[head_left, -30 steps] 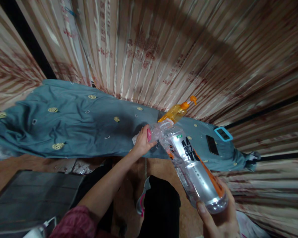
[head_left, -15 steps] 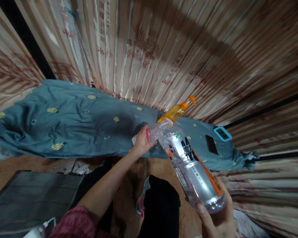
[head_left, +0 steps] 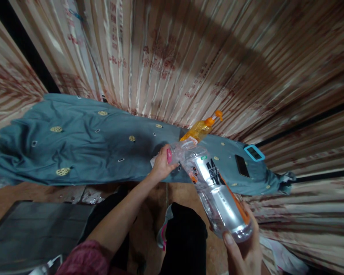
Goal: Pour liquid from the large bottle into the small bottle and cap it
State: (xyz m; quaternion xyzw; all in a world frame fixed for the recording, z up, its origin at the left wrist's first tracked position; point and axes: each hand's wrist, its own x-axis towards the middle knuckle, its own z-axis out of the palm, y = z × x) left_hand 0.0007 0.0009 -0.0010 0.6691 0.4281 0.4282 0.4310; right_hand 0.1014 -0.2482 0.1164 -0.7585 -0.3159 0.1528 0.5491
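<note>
My right hand (head_left: 243,248) is closed round the base of a large clear plastic bottle (head_left: 218,194) with a silver and orange label. The bottle lies tilted in the air, its top end up and to the left. My left hand (head_left: 162,165) is closed on a clear plastic piece with a pink end (head_left: 176,152), which looks like a bottle neck with a cap. That piece meets the large bottle's top end; I cannot tell whether they are joined. Just behind them is a yellow pump bottle (head_left: 199,130) with an orange pump head, its lower part partly hidden.
A blue-green patterned cloth (head_left: 83,145) covers the long, narrow surface. On its right part lie a dark phone (head_left: 242,166) and a blue-framed display device (head_left: 254,152). Pleated curtains (head_left: 149,57) rise behind. A dark grey box-like thing (head_left: 40,233) stands at lower left.
The view has shifted slightly, so the cloth and the things on it appear a little further left. Both hands keep their hold, and the large bottle keeps nearly the same tilt.
</note>
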